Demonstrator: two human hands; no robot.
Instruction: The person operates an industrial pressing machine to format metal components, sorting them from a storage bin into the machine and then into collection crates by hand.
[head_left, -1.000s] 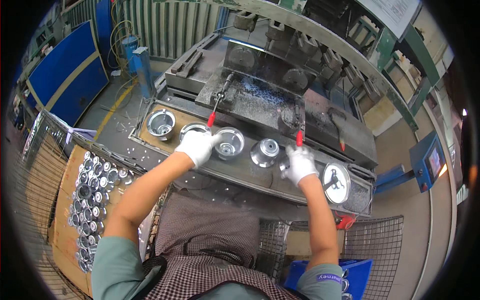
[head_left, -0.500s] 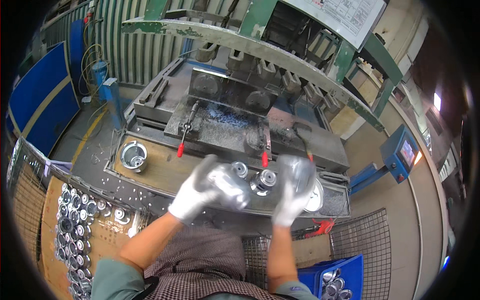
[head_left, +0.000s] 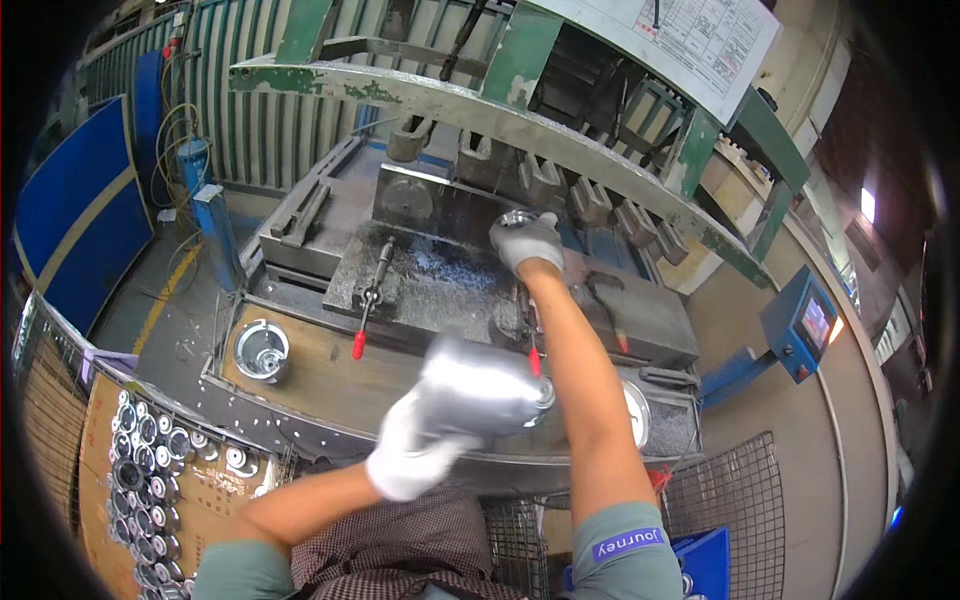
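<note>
My left hand (head_left: 415, 448), in a white glove, is closed on a shiny metal cylinder (head_left: 478, 388), which is tilted and smeared by motion above the front ledge of the machine. My right arm stretches forward over the machine bed. At its end, my gloved right hand (head_left: 530, 243) is closed around a small round metal part (head_left: 514, 218) at the right side of the upright fixture plate (head_left: 445, 205). The glove hides most of that part. Below the right hand, a red-tipped clamp lever (head_left: 535, 362) shows between the cylinder and my forearm.
Another red-tipped lever (head_left: 360, 343) stands on the left of the chip-covered bed. A metal housing (head_left: 262, 350) sits on the wooden ledge. Many metal parts (head_left: 145, 490) lie on cardboard at lower left. A green frame (head_left: 500, 100) spans overhead; a control screen (head_left: 805, 320) stands right.
My right hand has moved forward and up from the front ledge to the fixture plate. My left hand has shifted slightly down and right with a metal cylinder in it.
</note>
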